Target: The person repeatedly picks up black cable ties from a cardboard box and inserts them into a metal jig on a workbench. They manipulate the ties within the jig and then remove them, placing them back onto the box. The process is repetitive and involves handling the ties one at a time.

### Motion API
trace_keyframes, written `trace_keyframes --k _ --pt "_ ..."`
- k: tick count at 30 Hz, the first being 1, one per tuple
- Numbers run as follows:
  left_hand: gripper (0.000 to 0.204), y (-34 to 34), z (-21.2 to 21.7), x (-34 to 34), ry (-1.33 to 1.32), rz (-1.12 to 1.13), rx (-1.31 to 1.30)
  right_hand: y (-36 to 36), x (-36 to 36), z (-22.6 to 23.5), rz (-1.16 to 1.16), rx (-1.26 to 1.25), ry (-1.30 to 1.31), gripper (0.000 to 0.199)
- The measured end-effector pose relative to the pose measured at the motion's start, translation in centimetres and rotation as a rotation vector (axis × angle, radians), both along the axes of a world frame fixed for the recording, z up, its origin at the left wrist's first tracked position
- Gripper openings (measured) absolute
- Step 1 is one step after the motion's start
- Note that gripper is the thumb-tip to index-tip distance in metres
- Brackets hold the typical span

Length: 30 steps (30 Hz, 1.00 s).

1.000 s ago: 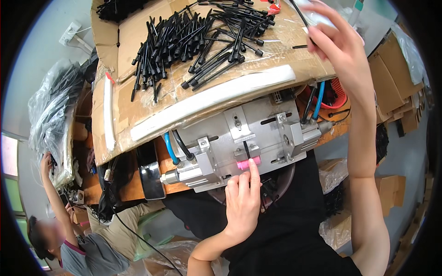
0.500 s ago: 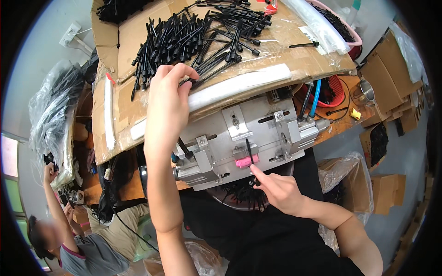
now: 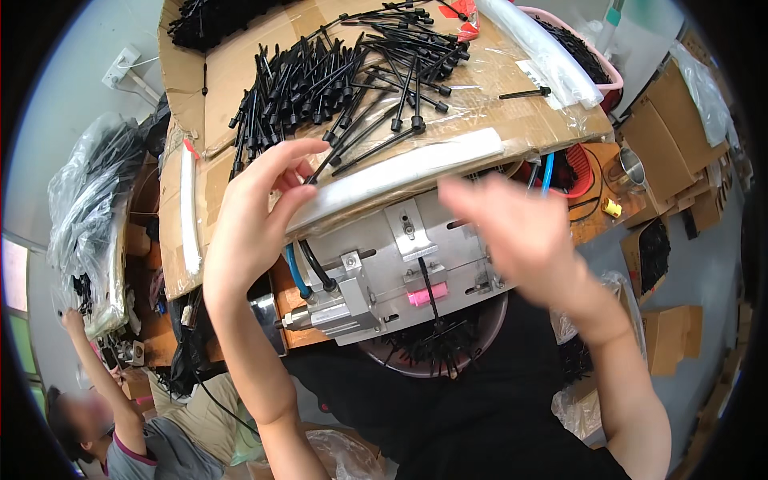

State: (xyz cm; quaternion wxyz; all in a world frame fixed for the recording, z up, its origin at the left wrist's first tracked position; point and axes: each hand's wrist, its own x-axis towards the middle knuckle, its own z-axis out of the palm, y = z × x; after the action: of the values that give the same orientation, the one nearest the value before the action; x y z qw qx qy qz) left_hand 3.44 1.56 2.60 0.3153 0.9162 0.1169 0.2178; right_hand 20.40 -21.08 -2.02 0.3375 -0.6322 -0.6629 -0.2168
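My left hand (image 3: 260, 204) is at the near edge of the cardboard sheet, thumb and fingers closed around the end of a thin black rod (image 3: 314, 178). Beyond it spreads a pile of black rods with thick cylindrical heads (image 3: 308, 84). My right hand (image 3: 520, 232), smeared by motion, hangs over the right part of a metal fixture (image 3: 384, 276) and hides some of it; its fingers cannot be made out. Another black rod (image 3: 430, 290) lies across a pink block (image 3: 428, 294) at the middle of the fixture, apart from both hands.
Under the fixture's near edge is a bowl (image 3: 488, 336) with black rods. A white padded strip (image 3: 408, 164) lines the cardboard's edge. To the right are a red basket (image 3: 590, 172), a metal cup (image 3: 628, 166) and cardboard boxes (image 3: 674, 336). A co-worker (image 3: 160, 432) sits at left.
My right hand has left the pink block and moved up and away, over the fixture. My left hand has shifted left and nearer, now closed on a rod's end.
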Motion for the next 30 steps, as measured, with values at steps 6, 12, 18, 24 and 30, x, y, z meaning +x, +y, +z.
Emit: trace_keyframes --k 6,12,18,24,30 --pt "0.074 -9.2 -2.0 -3.1 -0.049 0.224 0.084 9.6 9.7 4.6 0.163 -0.282 -0.081 0.015" --pt "0.068 -19.3 -10.0 -5.0 0.101 0.216 0.294 8.3 9.1 8.2 0.38 -0.199 0.882 0.023" --pt "0.073 -20.4 -12.2 -3.3 0.176 0.213 0.387 1.2 7.6 8.6 0.417 0.049 1.056 0.025" --pt "0.069 -19.3 -12.1 -4.1 0.223 0.224 0.246 -3.4 -0.5 2.5 0.271 0.061 0.912 0.026" --pt "0.04 -13.3 -3.8 -1.5 -0.062 0.269 0.306 -7.4 -7.2 -6.8 0.066 -0.141 0.49 0.067"
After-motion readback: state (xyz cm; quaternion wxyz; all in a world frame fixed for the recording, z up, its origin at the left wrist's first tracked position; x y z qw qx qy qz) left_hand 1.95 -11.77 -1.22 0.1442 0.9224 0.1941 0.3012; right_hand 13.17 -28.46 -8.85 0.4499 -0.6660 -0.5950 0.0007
